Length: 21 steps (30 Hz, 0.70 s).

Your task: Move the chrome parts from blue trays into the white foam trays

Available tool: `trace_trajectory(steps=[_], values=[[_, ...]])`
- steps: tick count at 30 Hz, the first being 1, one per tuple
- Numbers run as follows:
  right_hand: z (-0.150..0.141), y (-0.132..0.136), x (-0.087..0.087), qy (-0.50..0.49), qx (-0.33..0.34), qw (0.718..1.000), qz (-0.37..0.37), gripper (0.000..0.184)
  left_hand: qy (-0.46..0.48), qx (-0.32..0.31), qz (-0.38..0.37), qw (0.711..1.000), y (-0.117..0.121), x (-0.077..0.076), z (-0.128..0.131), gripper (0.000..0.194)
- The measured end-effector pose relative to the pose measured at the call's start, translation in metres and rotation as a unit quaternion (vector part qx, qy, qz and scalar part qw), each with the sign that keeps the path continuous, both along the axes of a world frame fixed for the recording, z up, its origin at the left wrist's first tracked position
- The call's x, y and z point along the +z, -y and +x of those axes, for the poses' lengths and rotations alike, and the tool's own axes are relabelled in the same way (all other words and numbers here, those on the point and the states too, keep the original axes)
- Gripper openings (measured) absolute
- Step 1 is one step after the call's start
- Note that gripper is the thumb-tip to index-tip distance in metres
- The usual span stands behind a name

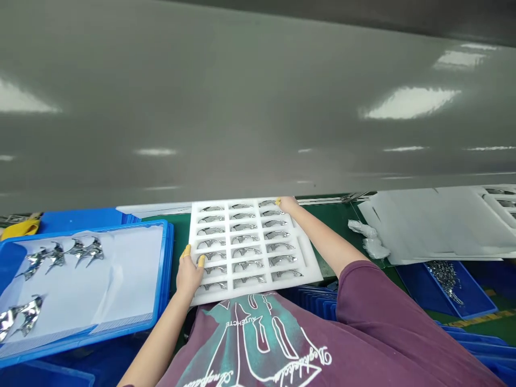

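Observation:
In front of my body lies a white foam tray, slightly tilted, with three columns of slots. Each slot bears a shiny curved chrome part. My left hand grips the tray's left edge, with yellow covers on its fingertips. At the far right corner, my right hand is closed on the tray's edge, its yellow-covered fingertip beside a chrome part. The undersides of both grips are hidden.
On the left, a blue bin lined with white sheet holds several chrome parts. White foam sheets are stacked at right, above a blue bin of small metal pieces. A large grey panel overhangs the green bench.

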State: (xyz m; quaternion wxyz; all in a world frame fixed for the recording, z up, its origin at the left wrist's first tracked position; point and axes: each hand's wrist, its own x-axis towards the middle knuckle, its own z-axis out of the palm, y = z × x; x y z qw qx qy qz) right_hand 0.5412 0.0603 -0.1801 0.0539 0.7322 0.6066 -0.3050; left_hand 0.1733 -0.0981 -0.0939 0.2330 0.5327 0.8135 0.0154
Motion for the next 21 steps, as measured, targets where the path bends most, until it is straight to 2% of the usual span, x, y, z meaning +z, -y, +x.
trace_trajectory(steps=[5,14,21], values=[[-0.001,-0.007,0.009,0.026,0.009,0.998,-0.057,0.02,0.01,0.02,-0.022,1.0,0.0,0.0,0.003,0.065],[-0.009,-0.016,0.015,0.044,-0.008,0.996,-0.077,0.019,-0.002,0.018,-0.041,0.999,-0.003,0.006,0.007,0.065],[-0.005,-0.017,0.016,0.012,-0.025,0.996,-0.08,0.018,-0.01,0.014,-0.045,0.999,-0.004,0.007,0.009,0.065]])
